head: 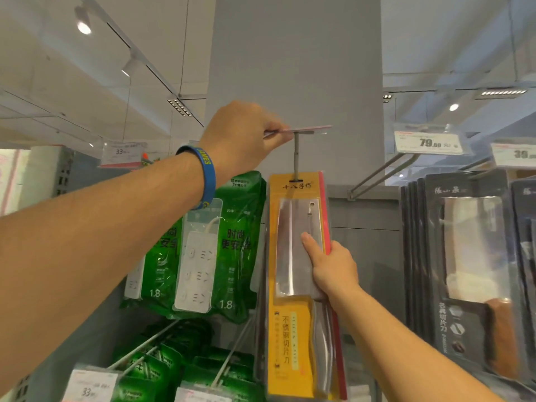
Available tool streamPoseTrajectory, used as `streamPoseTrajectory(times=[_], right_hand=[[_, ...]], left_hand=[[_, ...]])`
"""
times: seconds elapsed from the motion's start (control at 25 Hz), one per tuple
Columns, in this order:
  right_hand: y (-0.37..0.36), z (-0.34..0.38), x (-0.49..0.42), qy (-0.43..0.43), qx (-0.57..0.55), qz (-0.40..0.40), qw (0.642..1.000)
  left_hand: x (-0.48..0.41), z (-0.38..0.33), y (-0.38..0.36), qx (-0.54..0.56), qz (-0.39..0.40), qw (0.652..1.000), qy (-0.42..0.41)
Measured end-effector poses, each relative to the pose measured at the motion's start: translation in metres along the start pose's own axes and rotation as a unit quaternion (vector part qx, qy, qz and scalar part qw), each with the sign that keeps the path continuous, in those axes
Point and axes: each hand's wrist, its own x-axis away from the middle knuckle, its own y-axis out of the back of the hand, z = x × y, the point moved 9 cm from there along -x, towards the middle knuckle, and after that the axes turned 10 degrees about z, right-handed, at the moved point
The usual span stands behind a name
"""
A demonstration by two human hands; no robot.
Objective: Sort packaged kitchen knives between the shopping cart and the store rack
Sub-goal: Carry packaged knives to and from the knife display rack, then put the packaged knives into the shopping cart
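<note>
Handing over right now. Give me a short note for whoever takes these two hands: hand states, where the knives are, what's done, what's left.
Left hand: raised, pinches the price-tag flap at the tip of the peg.
Right hand: grips the yellow knife pack by its right edge, thumb on the front.
Hang slot of the pack is at the peg. Black knife packs hang to the right. Cart not in view.
Left: going on or coming off cannot be told; finish that, then release the flap.
</note>
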Motion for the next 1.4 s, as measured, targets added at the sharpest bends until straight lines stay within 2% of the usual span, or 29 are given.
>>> streamPoseTrajectory(times=[0.32,0.4,0.48,0.6,0.68,0.72,0.76,0.84,0.88,0.96,1.08,1.16,1.28,1.36,1.4], right_hand=[[-0.016,-0.022,-0.031,-0.047,0.064,0.018,0.997],[-0.011,-0.026,-0.028,-0.054,0.070,0.035,0.995],[-0.005,-0.037,-0.012,-0.078,0.128,0.050,0.987],[0.015,-0.053,0.031,-0.071,0.213,0.002,0.974],[0.030,-0.055,0.064,-0.024,0.154,-0.038,0.987],[0.036,-0.054,0.082,0.004,0.106,-0.043,0.993],[0.040,-0.053,0.100,0.026,0.061,-0.040,0.997],[0.048,-0.060,0.145,0.049,-0.001,-0.021,0.999],[0.052,-0.067,0.172,0.056,-0.025,-0.014,0.998],[0.063,-0.098,0.233,0.030,-0.047,-0.010,0.998],[0.085,-0.175,0.338,-0.088,-0.051,-0.036,0.994],[0.102,-0.232,0.424,-0.198,-0.052,-0.064,0.977],[0.127,-0.298,0.573,-0.369,-0.059,-0.143,0.916],[0.144,-0.321,0.667,-0.448,-0.060,-0.201,0.869],[0.152,-0.328,0.712,-0.481,-0.060,-0.224,0.845]], left_hand=[[0.010,-0.005,-0.004,-0.019,0.008,1.000,-0.004],[0.015,-0.006,-0.012,-0.014,0.025,1.000,0.009],[0.022,-0.011,-0.025,-0.004,0.061,0.998,0.012],[0.061,-0.015,-0.038,0.108,0.061,0.992,0.040],[0.108,-0.015,-0.054,0.218,0.031,0.972,0.078],[0.135,-0.016,-0.069,0.298,0.036,0.948,0.108],[0.160,-0.021,-0.091,0.393,0.061,0.906,0.146],[0.211,-0.045,-0.144,0.554,0.135,0.787,0.234],[0.236,-0.063,-0.168,0.599,0.169,0.737,0.265],[0.289,-0.104,-0.205,0.643,0.217,0.671,0.299],[0.377,-0.182,-0.254,0.676,0.310,0.589,0.316],[0.452,-0.253,-0.279,0.682,0.413,0.505,0.330],[0.562,-0.366,-0.286,0.661,0.564,0.371,0.326],[0.617,-0.427,-0.274,0.649,0.632,0.285,0.314],[0.637,-0.452,-0.266,0.641,0.659,0.254,0.301]])
